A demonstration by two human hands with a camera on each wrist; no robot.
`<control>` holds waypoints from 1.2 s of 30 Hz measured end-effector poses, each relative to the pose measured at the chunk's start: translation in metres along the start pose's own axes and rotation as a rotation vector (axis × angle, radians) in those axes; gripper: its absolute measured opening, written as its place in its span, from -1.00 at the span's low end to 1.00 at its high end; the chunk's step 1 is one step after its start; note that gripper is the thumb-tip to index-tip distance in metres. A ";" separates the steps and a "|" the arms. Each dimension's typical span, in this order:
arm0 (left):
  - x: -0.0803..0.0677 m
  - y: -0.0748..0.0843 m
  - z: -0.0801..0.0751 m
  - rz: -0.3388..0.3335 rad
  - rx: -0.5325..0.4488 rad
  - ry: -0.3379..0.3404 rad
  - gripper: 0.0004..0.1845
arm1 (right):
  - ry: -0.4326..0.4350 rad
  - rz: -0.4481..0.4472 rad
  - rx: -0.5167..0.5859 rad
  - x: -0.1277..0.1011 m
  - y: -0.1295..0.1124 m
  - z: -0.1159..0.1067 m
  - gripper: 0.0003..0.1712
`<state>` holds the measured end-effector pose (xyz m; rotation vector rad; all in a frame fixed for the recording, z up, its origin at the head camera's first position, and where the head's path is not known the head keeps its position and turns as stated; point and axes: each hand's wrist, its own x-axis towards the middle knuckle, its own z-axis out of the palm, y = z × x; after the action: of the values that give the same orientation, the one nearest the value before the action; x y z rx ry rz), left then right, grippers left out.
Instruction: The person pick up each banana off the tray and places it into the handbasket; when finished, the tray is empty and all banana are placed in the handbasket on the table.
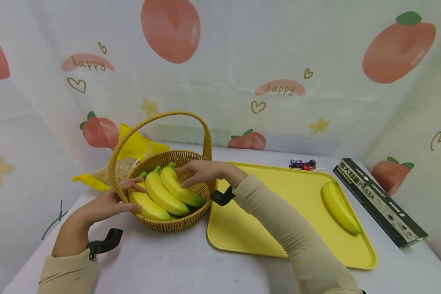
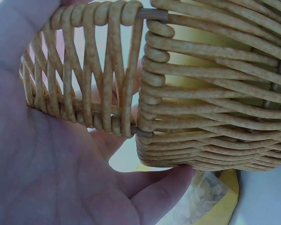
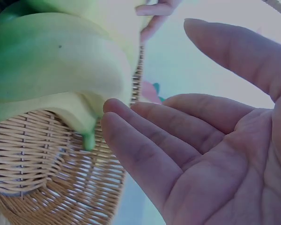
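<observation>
A wicker basket (image 1: 169, 226) with a tall arched handle stands on the left, holding several yellow bananas (image 1: 164, 195) with green tips. At its left side my left hand (image 1: 103, 206) grips the basket where the handle (image 2: 84, 70) meets the rim, thumb and fingers on either side of the weave. Its fingers reach over onto the leftmost banana in the head view. From the right, my right hand (image 1: 202, 171) extends over the basket beside the rightmost banana. In the right wrist view its fingers (image 3: 150, 159) are straight, fingertips close to the banana (image 3: 61, 61), palm bare.
A yellow tray (image 1: 239, 228) lies right of the basket, under my right forearm, with one banana (image 1: 339, 208) on it. Beyond are a black pasta box (image 1: 380, 202) and small wrapped candies (image 1: 303, 164). Behind the basket sits a yellow bag (image 1: 137, 143) against the printed cloth.
</observation>
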<state>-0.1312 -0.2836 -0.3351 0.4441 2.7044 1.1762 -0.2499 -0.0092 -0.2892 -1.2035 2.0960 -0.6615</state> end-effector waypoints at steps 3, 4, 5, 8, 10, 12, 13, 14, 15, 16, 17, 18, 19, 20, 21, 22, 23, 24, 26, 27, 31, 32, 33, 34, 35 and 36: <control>0.000 -0.001 0.000 -0.006 -0.006 -0.002 -0.55 | -0.007 -0.028 0.029 -0.008 0.001 -0.001 -0.33; 0.000 -0.002 0.000 -0.005 -0.003 -0.002 -0.55 | -0.007 -0.033 0.031 -0.011 0.001 -0.001 -0.33; 0.001 -0.002 0.000 -0.004 -0.003 -0.003 -0.55 | -0.001 -0.038 0.025 -0.014 0.002 -0.001 -0.32; 0.001 -0.003 0.000 0.002 0.004 -0.002 -0.55 | 0.022 -0.041 -0.010 -0.025 0.002 -0.001 -0.30; 0.001 -0.003 0.000 0.005 0.007 -0.001 -0.55 | 0.038 -0.048 -0.032 -0.032 0.004 -0.001 -0.30; 0.002 -0.002 0.000 0.006 0.007 -0.001 -0.55 | 0.050 -0.052 -0.039 -0.039 0.005 0.000 -0.31; 0.002 -0.002 0.000 0.006 0.009 -0.002 -0.55 | 0.057 -0.049 -0.038 -0.043 0.006 0.001 -0.31; 0.002 -0.002 -0.001 0.007 0.009 -0.001 -0.55 | 0.064 -0.051 -0.040 -0.046 0.008 0.001 -0.31; 0.002 -0.002 -0.001 0.006 0.007 -0.002 -0.55 | 0.071 -0.052 -0.036 -0.049 0.009 0.002 -0.31; 0.001 -0.002 -0.001 0.007 0.005 -0.002 -0.55 | 0.077 -0.053 -0.032 -0.052 0.010 0.003 -0.30; 0.001 -0.002 -0.001 0.006 0.004 -0.002 -0.55 | 0.086 -0.050 -0.034 -0.056 0.012 0.004 -0.30; 0.001 -0.002 -0.001 0.005 0.001 -0.003 -0.55 | 0.094 -0.052 -0.033 -0.059 0.013 0.005 -0.30; 0.001 -0.002 -0.001 0.006 0.000 -0.003 -0.55 | 0.100 -0.058 -0.027 -0.062 0.015 0.005 -0.30; 0.001 -0.002 -0.001 0.006 -0.001 -0.003 -0.55 | 0.105 -0.063 -0.024 -0.066 0.017 0.007 -0.30; 0.001 -0.002 -0.001 0.006 -0.003 -0.003 -0.55 | 0.110 -0.066 -0.012 -0.069 0.019 0.008 -0.30; 0.001 -0.002 -0.001 0.006 -0.001 -0.002 -0.55 | 0.115 -0.070 -0.001 -0.073 0.021 0.009 -0.30; 0.001 -0.003 -0.001 0.006 -0.001 -0.002 -0.55 | 0.119 -0.072 0.017 -0.076 0.023 0.011 -0.31; 0.001 -0.003 -0.001 0.007 -0.003 -0.002 -0.55 | 0.125 -0.077 0.031 -0.080 0.025 0.012 -0.31; 0.001 -0.003 -0.001 0.006 -0.003 -0.001 -0.55 | 0.142 -0.078 0.051 -0.086 0.029 0.015 -0.32; 0.001 -0.003 -0.001 0.004 -0.002 -0.001 -0.55 | 0.150 -0.080 0.062 -0.090 0.032 0.017 -0.33; 0.001 -0.003 0.000 0.003 0.000 0.000 -0.55 | 0.182 -0.088 0.102 -0.103 0.040 0.021 -0.34; 0.000 -0.003 0.000 0.005 0.001 0.000 -0.55 | 0.190 -0.091 0.114 -0.107 0.042 0.023 -0.34; 0.000 -0.003 0.000 0.007 0.001 0.001 -0.55 | 0.198 -0.093 0.124 -0.110 0.044 0.024 -0.34; 0.000 -0.003 0.000 0.011 0.001 0.002 -0.56 | 0.207 -0.096 0.133 -0.114 0.046 0.025 -0.34; 0.001 -0.003 0.001 0.015 0.001 0.003 -0.56 | 0.217 -0.097 0.137 -0.117 0.048 0.027 -0.33; 0.001 -0.004 0.001 0.016 0.002 0.004 -0.56 | 0.224 -0.097 0.145 -0.121 0.049 0.028 -0.33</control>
<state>-0.1323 -0.2850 -0.3383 0.4651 2.7108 1.1794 -0.2105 0.1167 -0.3100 -1.2016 2.1368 -1.0157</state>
